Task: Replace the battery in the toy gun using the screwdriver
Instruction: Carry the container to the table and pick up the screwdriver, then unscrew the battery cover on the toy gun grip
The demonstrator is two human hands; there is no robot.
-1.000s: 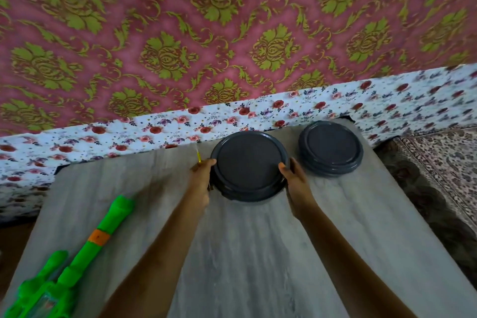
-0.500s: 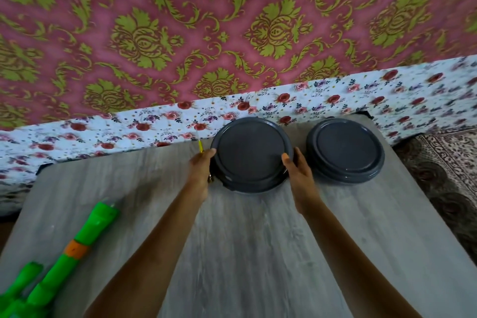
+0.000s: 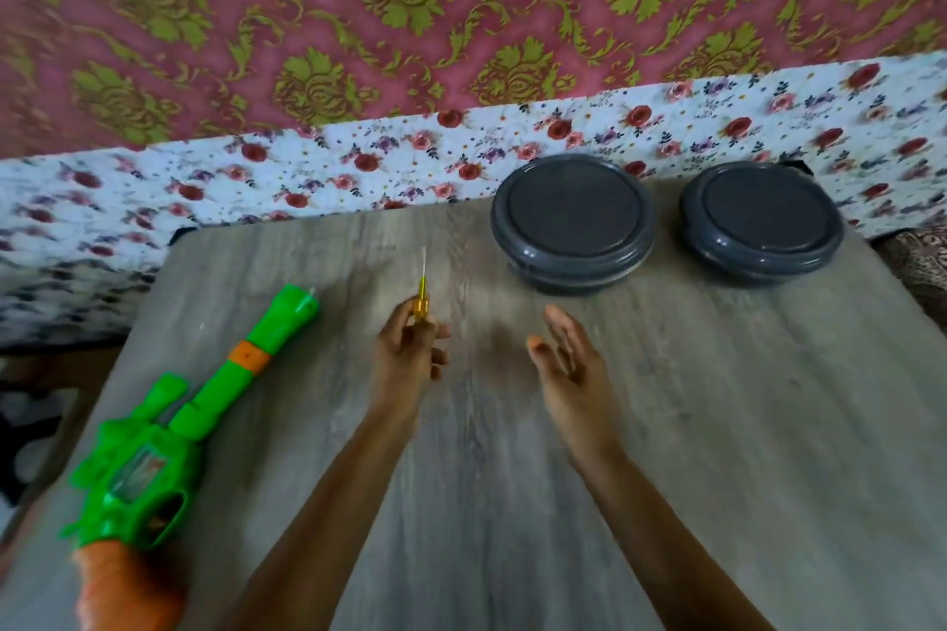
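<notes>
Both forearms reach in from the near edge of the desk (image 3: 717, 425) and end around its middle, the hands a little apart from each other.

The left hand (image 3: 410, 354) is curled – its fingers and thumb wrap the yellow handle of the screwdriver (image 3: 421, 295). The thin shaft sticks out above the knuckles and points toward the far edge. The wrist is straight, with the back of the hand turned to the left.

The right hand (image 3: 566, 354) is open and holds nothing. Its fingers are straight and slightly spread, pointing at the far edge, and the palm is turned inward toward the left hand, thumb on the near side. Motion blur hides whether it touches the desk.

The toy gun (image 3: 189, 415) lies flat by the left edge, well apart from both hands. It is bright green with an orange band on the barrel and an orange grip – the grip sits at the near left corner and the barrel slants toward the far edge and to the right.

Two dark grey round lidded containers stand along the far edge. One (image 3: 573, 220) is right of the middle and the other (image 3: 761, 220) is at the far right corner, with a small gap between them.
</notes>
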